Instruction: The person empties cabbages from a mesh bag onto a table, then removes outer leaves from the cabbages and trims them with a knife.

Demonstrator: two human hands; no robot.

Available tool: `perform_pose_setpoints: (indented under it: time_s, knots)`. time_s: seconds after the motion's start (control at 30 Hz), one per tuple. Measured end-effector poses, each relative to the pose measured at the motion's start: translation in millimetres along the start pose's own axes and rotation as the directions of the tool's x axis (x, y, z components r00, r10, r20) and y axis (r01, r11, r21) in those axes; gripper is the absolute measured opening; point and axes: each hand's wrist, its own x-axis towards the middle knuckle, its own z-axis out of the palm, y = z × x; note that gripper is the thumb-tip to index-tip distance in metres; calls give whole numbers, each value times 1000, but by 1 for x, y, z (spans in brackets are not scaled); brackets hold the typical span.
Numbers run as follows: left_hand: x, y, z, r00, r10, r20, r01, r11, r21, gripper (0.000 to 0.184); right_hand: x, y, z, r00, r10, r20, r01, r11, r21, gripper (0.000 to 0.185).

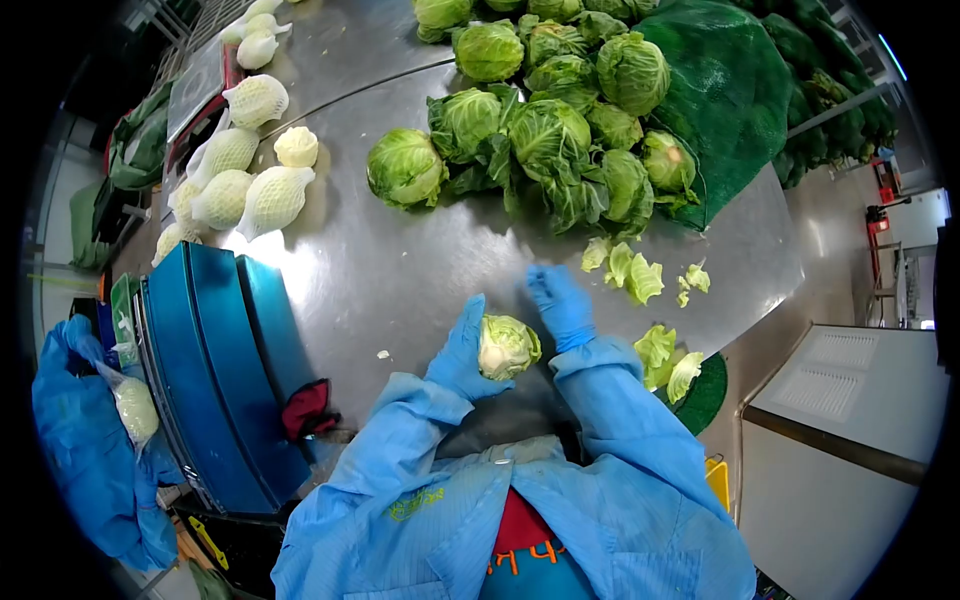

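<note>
A small trimmed cabbage (508,347), pale with yellow-green outer leaves, rests in my left hand (464,352). My gloved left fingers and thumb wrap around its left and lower side. To the right of the cabbage, my right hand (562,304) is raised over the steel table with its fingers curled in. What it holds, if anything, is hidden. Loose cabbage leaves (640,278) lie to the right of that hand. More leaves (657,347) are by the table's right edge, above a green round container (705,393).
Untrimmed cabbages (550,135) are heaped at the back beside a green mesh sack (715,100). Cabbages in white foam nets (275,200) line the left side. Blue bins (225,370) stand at left, near another person's blue sleeve (75,430). The steel table (400,270) spans the middle.
</note>
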Motion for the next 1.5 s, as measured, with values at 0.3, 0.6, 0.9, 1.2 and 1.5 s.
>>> perform_pose_setpoints:
  time_s: [0.3,0.6,0.9,1.2,1.5]
  knots:
    - [6,-11,9,969,-245,-45,222,932,-287,123,-21,-36,-32,717,518,466,-697,534,479,32]
    - [7,-20,16,968,-245,-46,215,913,-346,125,-5,-35,-23,682,431,591,-727,484,486,30]
    - [5,-18,18,978,-177,-108,152,965,-212,124,3,-15,-7,870,126,477,-404,736,543,30]
    - [7,-4,2,990,-139,-11,134,967,-219,123,-16,-13,-9,972,85,220,-130,971,199,19]
    - [-27,-25,20,938,-114,-328,53,981,-188,127,-66,85,-38,890,456,3,-453,886,-98,30]
